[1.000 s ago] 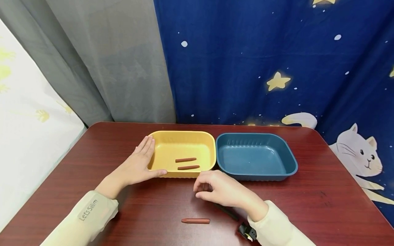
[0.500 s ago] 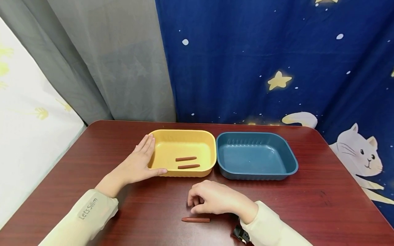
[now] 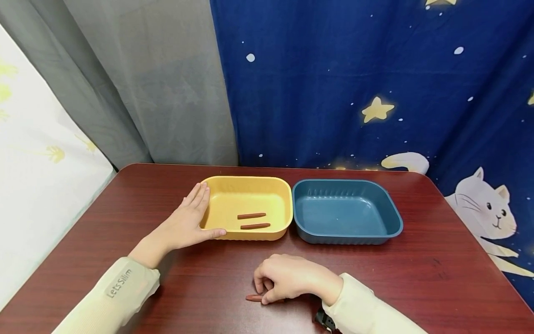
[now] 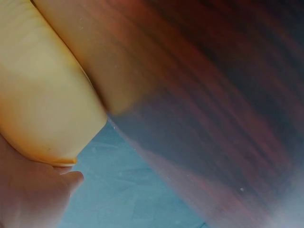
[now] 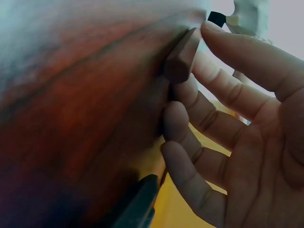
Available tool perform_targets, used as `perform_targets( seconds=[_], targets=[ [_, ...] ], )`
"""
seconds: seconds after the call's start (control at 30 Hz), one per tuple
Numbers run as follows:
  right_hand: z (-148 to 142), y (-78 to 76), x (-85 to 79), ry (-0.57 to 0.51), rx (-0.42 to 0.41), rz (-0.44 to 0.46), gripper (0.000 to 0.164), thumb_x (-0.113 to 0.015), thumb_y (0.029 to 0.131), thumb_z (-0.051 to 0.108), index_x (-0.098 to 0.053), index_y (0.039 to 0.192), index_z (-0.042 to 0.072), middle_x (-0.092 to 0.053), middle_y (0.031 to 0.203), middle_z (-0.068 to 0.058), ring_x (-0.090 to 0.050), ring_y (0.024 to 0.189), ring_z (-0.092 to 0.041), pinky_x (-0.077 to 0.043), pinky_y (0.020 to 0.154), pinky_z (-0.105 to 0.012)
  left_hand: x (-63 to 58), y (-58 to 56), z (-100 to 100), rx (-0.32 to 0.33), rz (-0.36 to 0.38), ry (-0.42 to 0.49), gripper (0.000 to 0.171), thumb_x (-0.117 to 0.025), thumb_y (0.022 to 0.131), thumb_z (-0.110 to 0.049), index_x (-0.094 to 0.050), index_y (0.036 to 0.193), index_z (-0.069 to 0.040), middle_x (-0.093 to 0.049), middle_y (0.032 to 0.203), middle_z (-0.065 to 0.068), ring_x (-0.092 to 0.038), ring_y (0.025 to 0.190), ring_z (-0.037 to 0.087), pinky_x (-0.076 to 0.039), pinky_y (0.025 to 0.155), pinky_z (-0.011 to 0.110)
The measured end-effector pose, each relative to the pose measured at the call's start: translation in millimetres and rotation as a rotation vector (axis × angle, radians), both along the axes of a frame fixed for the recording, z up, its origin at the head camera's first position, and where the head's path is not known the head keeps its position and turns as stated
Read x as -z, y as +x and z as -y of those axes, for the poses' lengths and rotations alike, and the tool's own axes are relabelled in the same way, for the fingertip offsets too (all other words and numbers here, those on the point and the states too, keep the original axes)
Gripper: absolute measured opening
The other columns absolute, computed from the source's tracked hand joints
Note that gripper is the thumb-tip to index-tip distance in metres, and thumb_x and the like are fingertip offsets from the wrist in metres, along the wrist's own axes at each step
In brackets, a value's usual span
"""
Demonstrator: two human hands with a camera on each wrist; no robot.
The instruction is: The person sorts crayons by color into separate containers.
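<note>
In the head view my left hand (image 3: 187, 226) rests on the left end of the yellow bin (image 3: 233, 184), fingers straight along its side and thumb on the front rim. Two brown crayons (image 3: 251, 216) lie inside that bin. My right hand (image 3: 288, 277) is down at the tabletop, pinching a third brown crayon (image 3: 252, 298) between thumb and fingers. The right wrist view shows the crayon's blunt end (image 5: 178, 68), with the thumb on one side and fingertips on the other. A dark green stick (image 5: 137, 204) lies below the curled fingers there; in the head view the hand hides it.
A blue bin (image 3: 348, 240) stands directly right of the yellow one on the red-brown table (image 3: 417, 278). Behind the far table edge hang a grey curtain (image 3: 187, 116) and a blue starry curtain (image 3: 308, 93). A small black device (image 3: 325, 320) sits at my right wrist.
My right hand has moved down toward the near side of the table, from beside the bins onto the loose brown crayon, which it now pinches. The left hand stays put.
</note>
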State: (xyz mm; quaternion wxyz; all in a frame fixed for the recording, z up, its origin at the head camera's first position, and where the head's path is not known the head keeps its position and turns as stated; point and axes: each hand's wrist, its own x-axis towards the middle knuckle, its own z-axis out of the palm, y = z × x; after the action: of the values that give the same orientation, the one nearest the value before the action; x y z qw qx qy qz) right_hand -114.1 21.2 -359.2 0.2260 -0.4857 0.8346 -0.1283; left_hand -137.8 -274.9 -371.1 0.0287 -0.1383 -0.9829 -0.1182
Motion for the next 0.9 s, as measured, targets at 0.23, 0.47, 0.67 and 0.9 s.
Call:
perform_targets(
  seconds=[0.23,0.47,0.67,0.9],
  targets=[
    [4.5,4.0,-0.1,0.056,-0.043,-0.066,0.024,-0.084,0.075,0.023,-0.061,0.07,0.028,-0.05,0.062,0.018,-0.046,0.058,0.002,-0.037,0.054,-0.017,0.1,1.5,0.9,-0.009,0.01,0.006,0.121,-0.064,0.082,-0.071,-0.012,0.154,0.011,-0.007,0.165,0.025,-0.001,0.155,0.04,-0.02,0.118,0.065],
    [3.0,3.3,2.4,0.037,-0.028,-0.06,0.024,-0.079,0.074,0.016,-0.06,0.07,0.03,-0.05,0.063,0.018,-0.046,0.057,0.002,-0.037,0.051,-0.018,-0.6,2.4,0.8,-0.013,0.021,0.012,0.121,-0.063,0.082,-0.071,-0.012,0.155,0.01,-0.007,0.165,0.025,0.0,0.155,0.039,-0.019,0.118,0.064],
    [0.1,-2.3,2.6,-0.047,-0.062,-0.039,0.02,-0.077,0.077,0.017,-0.062,0.073,0.028,-0.05,0.064,0.019,-0.045,0.058,0.004,-0.038,0.053,-0.014,-0.1,1.5,0.5,-0.011,0.018,0.01,0.121,-0.062,0.082,-0.073,-0.011,0.155,0.009,-0.005,0.166,0.024,0.001,0.155,0.038,-0.02,0.118,0.065],
    [0.5,-10.8,-0.7,-0.151,-0.083,0.059,0.015,-0.074,0.081,0.012,-0.064,0.078,0.023,-0.05,0.066,0.016,-0.045,0.059,0.006,-0.038,0.056,-0.011,0.3,0.1,0.1,-0.01,0.023,0.003,0.121,-0.062,0.082,-0.073,-0.011,0.155,0.009,-0.005,0.166,0.023,0.001,0.155,0.038,-0.019,0.119,0.064]
  ],
)
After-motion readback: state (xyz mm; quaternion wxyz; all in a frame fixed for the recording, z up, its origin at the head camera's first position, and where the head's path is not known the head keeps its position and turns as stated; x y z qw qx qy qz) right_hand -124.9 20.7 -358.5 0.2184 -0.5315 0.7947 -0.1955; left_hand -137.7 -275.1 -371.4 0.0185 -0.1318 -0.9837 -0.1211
